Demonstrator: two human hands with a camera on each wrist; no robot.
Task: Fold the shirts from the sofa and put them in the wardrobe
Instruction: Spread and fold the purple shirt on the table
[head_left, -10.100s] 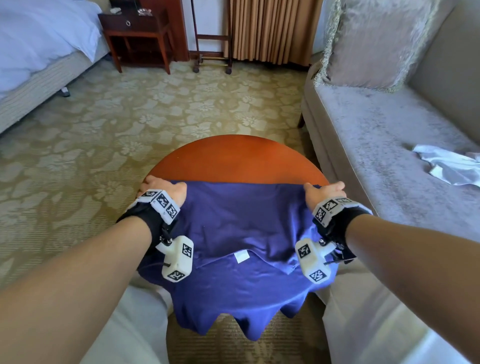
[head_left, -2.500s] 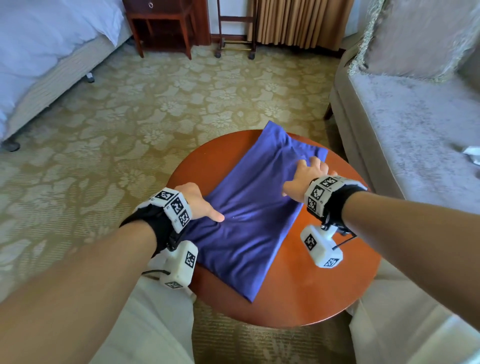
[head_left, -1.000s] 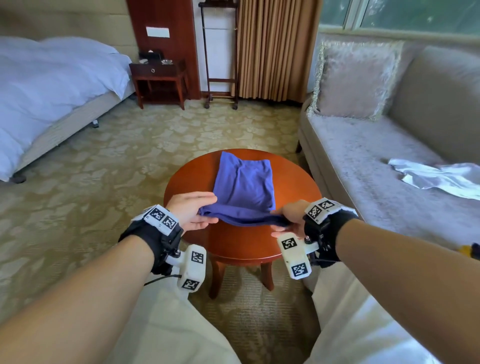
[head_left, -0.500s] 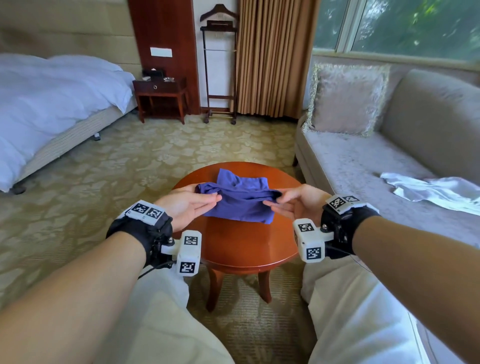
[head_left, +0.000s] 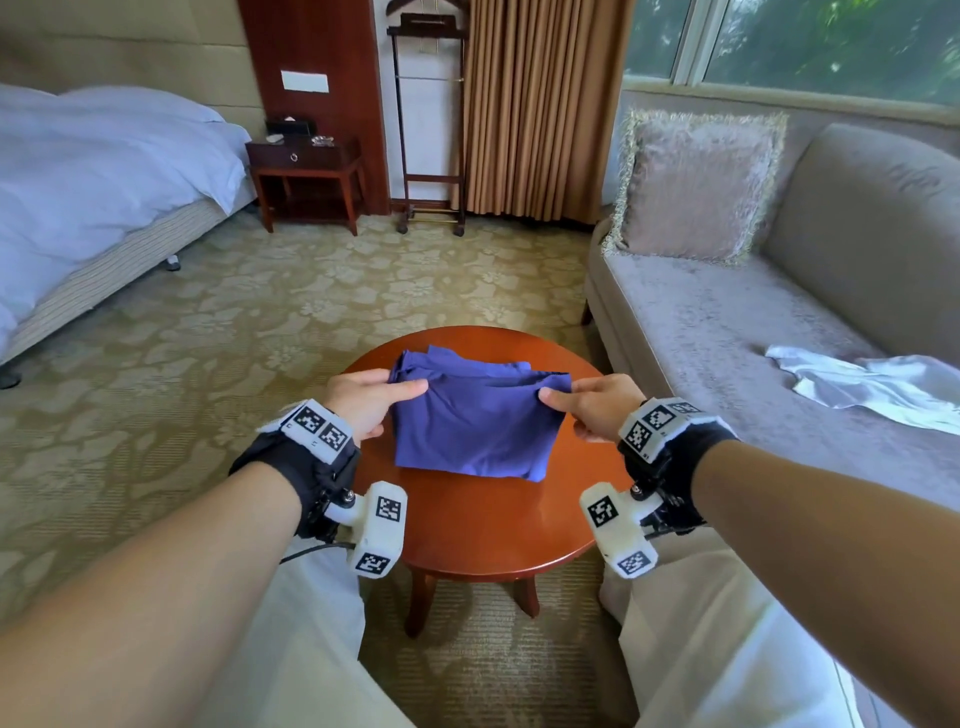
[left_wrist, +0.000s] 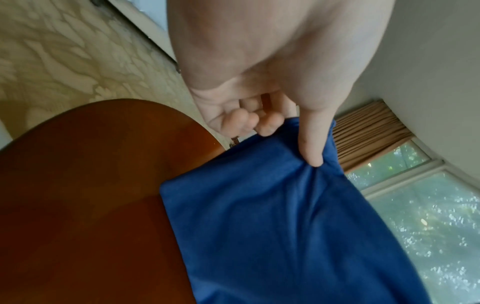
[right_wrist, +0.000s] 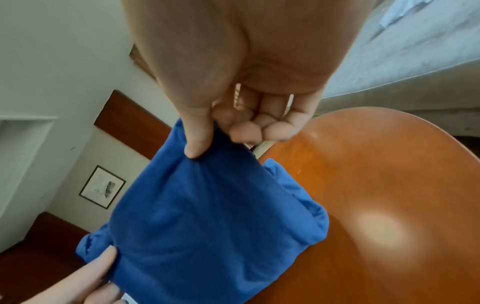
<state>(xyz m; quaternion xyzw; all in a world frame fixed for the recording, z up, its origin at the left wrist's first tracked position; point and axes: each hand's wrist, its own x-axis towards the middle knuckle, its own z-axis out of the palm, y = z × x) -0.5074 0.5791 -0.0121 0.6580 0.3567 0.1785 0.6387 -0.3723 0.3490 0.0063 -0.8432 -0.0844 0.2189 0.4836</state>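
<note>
I've doubled the blue shirt (head_left: 475, 415) over on the desk (head_left: 493, 525); left hand (head_left: 363, 402) and right hand (head_left: 597, 408) pinch its upper corners, fold nearly finished.

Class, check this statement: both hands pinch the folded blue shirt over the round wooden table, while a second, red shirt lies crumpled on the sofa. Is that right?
Not quite: the shirt on the sofa is white, not red, as the head view shows. The rest holds: the left hand and right hand pinch the folded blue shirt over the round wooden table.
</note>
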